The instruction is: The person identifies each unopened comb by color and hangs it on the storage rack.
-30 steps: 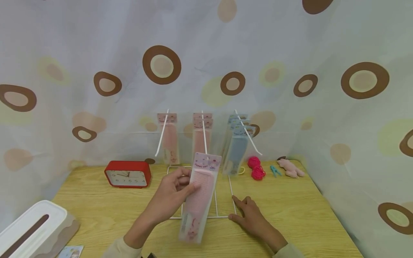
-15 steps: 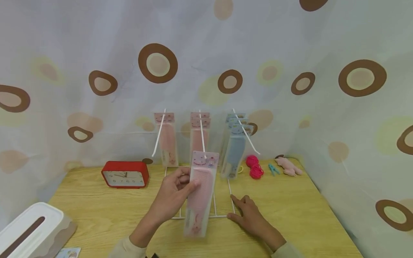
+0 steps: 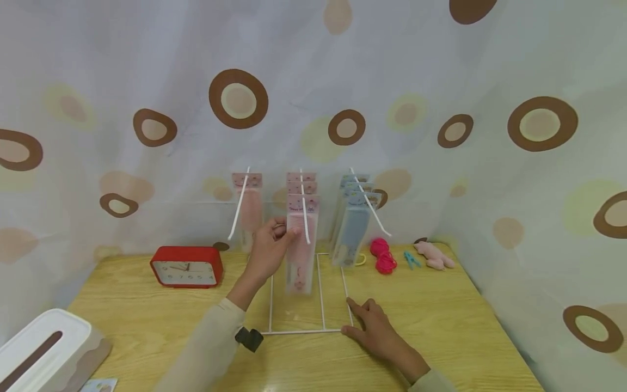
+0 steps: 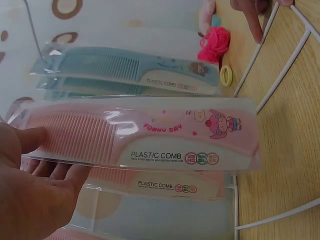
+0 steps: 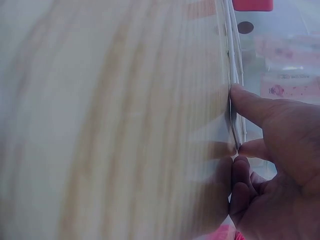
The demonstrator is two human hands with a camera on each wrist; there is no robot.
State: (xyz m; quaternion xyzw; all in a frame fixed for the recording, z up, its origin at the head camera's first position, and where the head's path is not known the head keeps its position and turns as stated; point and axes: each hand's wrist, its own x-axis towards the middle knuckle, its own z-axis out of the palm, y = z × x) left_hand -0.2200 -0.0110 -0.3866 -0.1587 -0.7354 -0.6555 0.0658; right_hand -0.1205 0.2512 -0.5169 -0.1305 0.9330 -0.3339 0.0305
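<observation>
My left hand (image 3: pixel 266 249) pinches a packaged pink plastic comb (image 3: pixel 300 267) between thumb and fingers. The comb's card hangs on the middle prong (image 3: pixel 306 223) of a white wire rack, in front of other pink packs. In the left wrist view the pack (image 4: pixel 190 135) reads "PLASTIC COMB", with the thumb on its teeth end. Over the right front corner of the rack's base (image 3: pixel 299 332), my right hand (image 3: pixel 374 329) rests: its index finger lies along the side wire and its thumb is at the corner. The right wrist view shows these fingertips (image 5: pixel 245 100) touching wire and tabletop.
One pink comb pack (image 3: pixel 251 209) hangs on the left prong, and several blue packs (image 3: pixel 354 228) on the right one. A red clock (image 3: pixel 187 267), white tissue box (image 3: pixel 54 348), pink yarn (image 3: pixel 383 256), teal clip (image 3: pixel 411 259) and pink plush (image 3: pixel 435 255) stand or lie around the rack.
My left hand has moved the pink comb pack up and back along the middle prong, from its tip to nearer the other pink packs. The right hand has stayed on the rack's base.
</observation>
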